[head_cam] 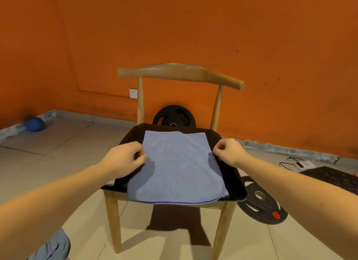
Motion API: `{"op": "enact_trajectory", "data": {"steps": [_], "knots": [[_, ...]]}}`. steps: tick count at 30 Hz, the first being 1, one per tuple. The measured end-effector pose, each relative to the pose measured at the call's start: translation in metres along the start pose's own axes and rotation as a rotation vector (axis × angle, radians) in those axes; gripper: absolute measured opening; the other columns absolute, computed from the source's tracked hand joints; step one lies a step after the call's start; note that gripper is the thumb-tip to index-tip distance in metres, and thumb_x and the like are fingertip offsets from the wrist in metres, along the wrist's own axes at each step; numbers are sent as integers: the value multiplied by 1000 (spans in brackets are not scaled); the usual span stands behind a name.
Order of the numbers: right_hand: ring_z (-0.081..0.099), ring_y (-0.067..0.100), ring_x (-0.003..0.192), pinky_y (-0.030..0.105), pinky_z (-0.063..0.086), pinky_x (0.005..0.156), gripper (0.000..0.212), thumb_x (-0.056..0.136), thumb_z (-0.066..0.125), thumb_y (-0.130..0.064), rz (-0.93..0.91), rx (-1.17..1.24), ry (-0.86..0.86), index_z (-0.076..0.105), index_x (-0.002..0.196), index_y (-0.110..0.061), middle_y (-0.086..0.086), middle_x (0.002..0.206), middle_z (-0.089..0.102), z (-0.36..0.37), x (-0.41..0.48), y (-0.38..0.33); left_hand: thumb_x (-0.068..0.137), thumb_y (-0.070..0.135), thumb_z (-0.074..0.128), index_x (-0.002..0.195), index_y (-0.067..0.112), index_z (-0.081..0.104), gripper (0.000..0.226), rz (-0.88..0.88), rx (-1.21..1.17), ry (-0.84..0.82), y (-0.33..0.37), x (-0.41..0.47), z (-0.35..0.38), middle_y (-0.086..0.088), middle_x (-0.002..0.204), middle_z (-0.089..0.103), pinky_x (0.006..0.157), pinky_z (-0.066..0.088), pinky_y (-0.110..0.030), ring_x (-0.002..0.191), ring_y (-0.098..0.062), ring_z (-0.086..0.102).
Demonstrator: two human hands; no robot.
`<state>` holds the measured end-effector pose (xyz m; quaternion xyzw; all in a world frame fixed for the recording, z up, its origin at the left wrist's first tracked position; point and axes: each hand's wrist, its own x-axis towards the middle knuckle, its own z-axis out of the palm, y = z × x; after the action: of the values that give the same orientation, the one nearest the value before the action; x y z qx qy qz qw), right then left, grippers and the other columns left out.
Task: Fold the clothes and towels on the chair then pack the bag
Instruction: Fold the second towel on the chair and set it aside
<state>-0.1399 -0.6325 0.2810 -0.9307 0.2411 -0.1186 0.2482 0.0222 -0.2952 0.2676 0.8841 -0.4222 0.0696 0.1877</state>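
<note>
On the chair [180, 73], a blue towel [178, 166] lies flat over the seat, doubled, with its folded layers showing along the near edge, which reaches the seat's front. Under it a black cloth [235, 184] covers the seat, showing as a dark border on both sides and at the back, and hanging slightly over the front right corner. The left hand [126, 159] is at the towel's left edge, about halfway along, its fingers curled and its thumb and fingertips pinching the edge. The right hand [228, 151] is at the right edge opposite, its fingers likewise curled and nipping the cloth there; whether it also catches the black cloth beneath cannot be told. Both forearms reach in from the near corners. A knee [52, 246] in grey-blue trousers shows at the lower left. The chair has light wooden legs and a curved back rail and stands on a tiled floor [67, 147] before an orange wall [193, 27]. Behind the chair a black weight plate [174, 115] leans against the wall; another plate [260, 203] lies flat on the floor just beside the front right leg. Far left, near the skirting, is a blue ball [34, 124]. A white socket [133, 93] is on the wall left of the chair back. At right lie a dark speckled mat [333, 179] and a small white device [303, 164] with cables.
</note>
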Motion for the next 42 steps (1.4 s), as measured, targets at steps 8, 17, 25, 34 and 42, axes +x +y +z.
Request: {"op": "enact_trajectory", "data": {"steps": [8, 17, 25, 34, 42], "knots": [[60, 33, 118, 36, 48, 95, 47, 97, 70, -29, 289, 273, 157, 59, 136, -6, 14, 131, 63, 48, 134, -2, 105, 25, 49, 123, 25, 65, 24, -306, -137, 82, -50, 133, 54, 0, 127, 66, 97, 53, -40, 111, -24, 61], [66, 29, 86, 32, 47, 68, 12, 91, 77, -17, 401, 277, 241, 70, 82, -11, 12, 95, 71, 64, 179, 16, 110, 49, 24, 163, 18, 19, 61, -129, 145, -365, -57, 151, 83, -1, 170, 14, 128, 8, -36, 158, -20, 8], [63, 26, 96, 32, 46, 79, 18, 101, 60, -27, 124, 112, 217, 68, 109, -12, 7, 104, 68, 52, 122, -10, 108, 43, 39, 153, 17, 45, 52, -147, 7, -139, -36, 129, 60, -5, 165, 31, 125, 21, -42, 153, -24, 25], [49, 9, 133, 27, 39, 109, 56, 97, 60, -53, -356, -62, -95, 55, 143, -22, -7, 147, 55, 34, -87, -3, 85, 78, 54, 159, 31, 28, 92, 123, 9, -156, 36, -41, 52, 13, 168, 16, 121, 10, -29, 153, -10, 15], [25, 13, 153, 38, 19, 127, 65, 96, 71, -26, -441, -333, -30, 42, 154, -24, -6, 165, 31, 57, -127, 37, 85, 30, 78, 159, 21, 31, 88, 164, 305, -85, 23, -75, 74, -2, 165, 30, 119, 17, -36, 150, -25, 33]]}}
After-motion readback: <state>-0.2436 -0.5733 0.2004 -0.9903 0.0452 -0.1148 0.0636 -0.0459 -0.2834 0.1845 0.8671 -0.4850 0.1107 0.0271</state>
